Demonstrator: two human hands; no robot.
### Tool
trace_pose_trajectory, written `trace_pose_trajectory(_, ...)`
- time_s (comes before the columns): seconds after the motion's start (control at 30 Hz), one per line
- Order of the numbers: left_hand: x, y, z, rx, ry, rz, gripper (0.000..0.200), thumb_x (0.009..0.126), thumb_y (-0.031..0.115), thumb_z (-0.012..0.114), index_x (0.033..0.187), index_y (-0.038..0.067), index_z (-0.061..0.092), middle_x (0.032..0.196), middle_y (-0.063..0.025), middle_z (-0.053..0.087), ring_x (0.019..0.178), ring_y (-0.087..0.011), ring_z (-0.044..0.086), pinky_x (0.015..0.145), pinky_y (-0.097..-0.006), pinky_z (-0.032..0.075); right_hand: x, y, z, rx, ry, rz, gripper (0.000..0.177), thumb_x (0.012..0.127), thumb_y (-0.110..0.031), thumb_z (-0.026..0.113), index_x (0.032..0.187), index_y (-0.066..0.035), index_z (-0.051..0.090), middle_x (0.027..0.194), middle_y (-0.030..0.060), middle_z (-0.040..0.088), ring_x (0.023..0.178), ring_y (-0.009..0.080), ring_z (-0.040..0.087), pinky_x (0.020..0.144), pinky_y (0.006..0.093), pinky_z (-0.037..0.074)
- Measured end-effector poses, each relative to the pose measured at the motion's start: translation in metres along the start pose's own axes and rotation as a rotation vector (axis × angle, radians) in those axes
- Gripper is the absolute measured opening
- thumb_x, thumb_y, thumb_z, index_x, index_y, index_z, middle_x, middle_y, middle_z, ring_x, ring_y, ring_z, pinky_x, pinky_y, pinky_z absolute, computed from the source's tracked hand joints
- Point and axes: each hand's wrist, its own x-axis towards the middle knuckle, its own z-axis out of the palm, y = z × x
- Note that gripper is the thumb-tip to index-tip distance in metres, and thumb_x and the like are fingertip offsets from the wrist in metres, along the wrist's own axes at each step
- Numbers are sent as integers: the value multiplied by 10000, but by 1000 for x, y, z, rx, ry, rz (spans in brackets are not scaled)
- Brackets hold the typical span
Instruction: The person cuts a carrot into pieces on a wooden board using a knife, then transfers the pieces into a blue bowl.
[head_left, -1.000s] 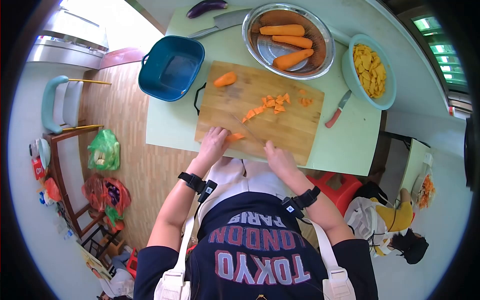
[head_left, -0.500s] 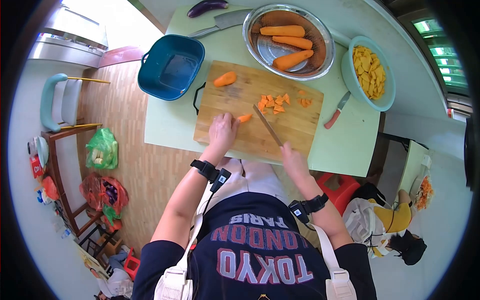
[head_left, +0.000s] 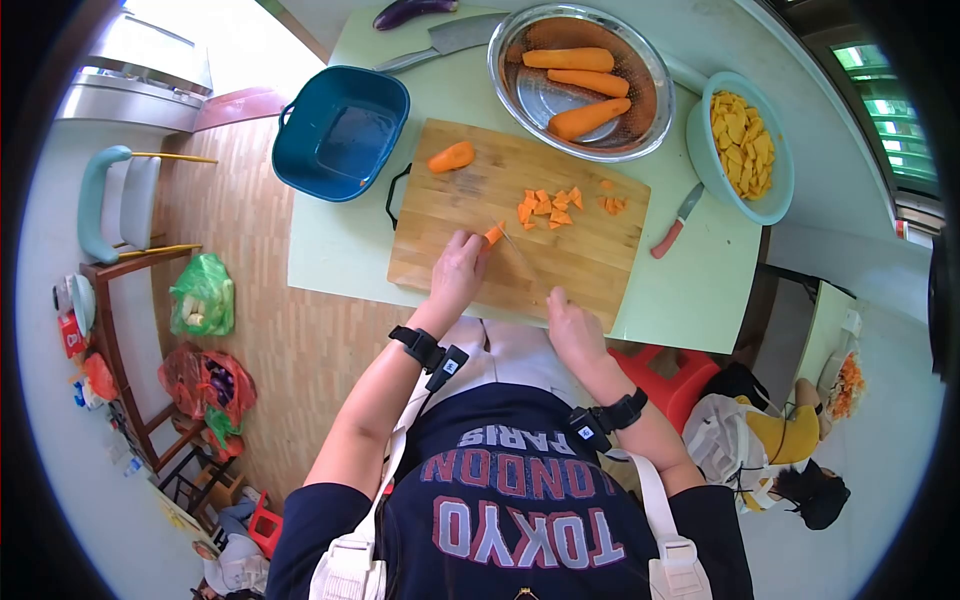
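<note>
My left hand (head_left: 459, 268) is closed on a piece of carrot (head_left: 494, 233) and presses it to the wooden cutting board (head_left: 440, 220). In my right hand (head_left: 574, 328) is a kitchen knife (head_left: 520, 255); its handle is hidden by my fingers. The tip of the blade meets the right end of the carrot piece. Several cut carrot chunks (head_left: 545, 207) lie to the right of the blade, with smaller bits (head_left: 612, 205) farther right. Another length of carrot (head_left: 451, 157) rests near the board's far left corner.
Behind the board stand a blue basin (head_left: 290, 150) and a steel bowl (head_left: 660, 125) with whole carrots. A pale green bowl (head_left: 708, 165) of yellow pieces and a red-handled knife (head_left: 677, 220) are on the right. A cleaver (head_left: 465, 37) and an eggplant (head_left: 414, 13) lie at the back.
The knife has moved left and its blade has turned, from beside the carrot piece to its right end. My left hand has shifted slightly right with the carrot piece.
</note>
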Motion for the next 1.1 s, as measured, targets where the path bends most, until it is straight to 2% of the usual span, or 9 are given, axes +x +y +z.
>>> trace_pose_trajectory(0.23, -1, -7, 7, 47, 5, 12, 96, 780, 70, 611, 865, 33, 585, 842, -128, 573, 731, -325, 576, 611, -392, 478, 9, -8, -13, 49, -168, 52, 104, 856, -80, 402, 924, -1, 405, 683, 224, 610, 645, 393, 621, 552, 473, 497)
trace_pose_trajectory(0.5, 2, -5, 2, 57, -25, 22, 79, 774, 65, 610, 840, 33, 578, 817, -131, 564, 763, -324, 569, 636, -385, 479, 41, 1, 22, 110, -23, -37, 173, 909, -177, 406, 927, -5, 402, 612, 214, 586, 592, 401, 597, 513, 487, 466)
trace_pose_trajectory(0.53, 3, -3, 1, 38, -36, -12, 62, 781, 70, 596, 829, 43, 569, 818, -129, 553, 777, -321, 564, 643, -395, 477, 42, 4, 21, 155, -2, -33, 215, 937, -228, 395, 929, -13, 400, 584, 207, 573, 567, 407, 583, 489, 495, 449)
trace_pose_trajectory(0.67, 7, 8, 1, -30, 10, -106, 54, 776, 50, 572, 827, 47, 554, 836, -133, 538, 813, -327, 550, 660, -412, 473, 33, 4, 7, 93, 10, -59, 194, 932, -223, 411, 933, -29, 414, 592, 198, 580, 557, 388, 588, 478, 478, 455)
trace_pose_trajectory(0.77, 7, -2, 16, 6, 78, 2, 106, 749, 13, 581, 852, 29, 569, 859, -139, 555, 781, -331, 556, 648, -392, 468, 17, 0, 0, 15, 16, -62, 174, 924, -211, 429, 920, -37, 426, 600, 192, 583, 551, 370, 594, 474, 464, 461)
trace_pose_trajectory(0.83, 8, 0, 15, -6, 64, -14, 114, 742, 0, 572, 852, 28, 569, 859, -141, 555, 792, -334, 554, 652, -391, 469, 7, -3, 1, -32, -36, -25, 92, 853, -107, 443, 908, -35, 429, 656, 197, 602, 605, 371, 619, 519, 466, 486)
trace_pose_trajectory(0.97, 9, 4, 11, -3, 72, -18, 127, 731, -16, 560, 850, 25, 572, 866, -143, 559, 807, -341, 553, 659, -395, 471, 2, -2, 8, -23, 22, -35, 167, 916, -187, 429, 892, -21, 427, 622, 200, 589, 563, 370, 599, 494, 466, 468)
trace_pose_trajectory(1.03, 7, 3, 12, -2, 65, -33, 125, 736, -12, 560, 856, 25, 573, 872, -142, 563, 813, -342, 554, 660, -397, 473, 2, -6, 0, 13, -35, -27, 100, 819, -57, 436, 911, -22, 420, 672, 201, 607, 616, 379, 620, 531, 467, 491)
trace_pose_trajectory(1.1, 7, 2, 13, -1, 62, -41, 124, 742, -7, 560, 861, 25, 574, 877, -141, 566, 820, -343, 555, 662, -398, 474, 5, -5, 1, 10, -59, -24, 99, 817, -51, 436, 908, -17, 417, 669, 203, 608, 620, 381, 620, 533, 467, 492)
